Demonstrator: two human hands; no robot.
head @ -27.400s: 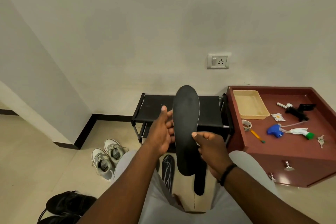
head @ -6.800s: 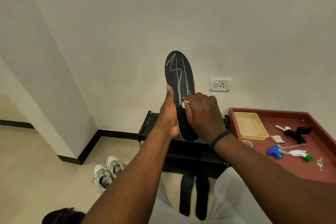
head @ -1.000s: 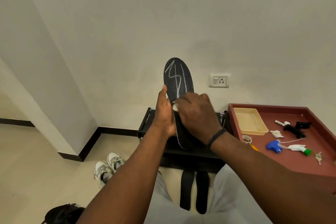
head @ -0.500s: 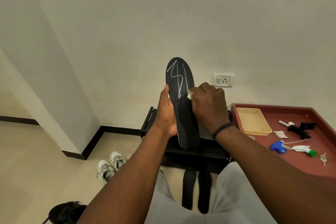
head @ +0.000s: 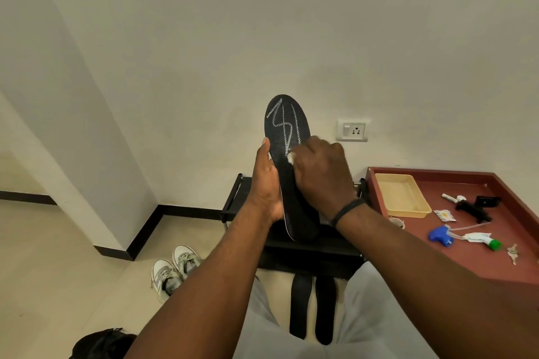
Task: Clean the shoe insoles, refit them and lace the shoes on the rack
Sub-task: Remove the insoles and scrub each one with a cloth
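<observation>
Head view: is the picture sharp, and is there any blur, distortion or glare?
Head view: the right hand is softly blurred where it rubs a small white wad on the insole; the left hand holding the insole looks sharper. The wide lens bends the wall corner and the red table's rim. Light is soft and even, without strong glare.

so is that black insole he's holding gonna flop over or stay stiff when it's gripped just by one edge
Probably fairly stiff: the insole stands upright above the left hand, which grips only its lower edge, and the toe end shows no droop. It looks thin, so likely light. The right hand presses a small white wad against it without visibly bending it.
</observation>
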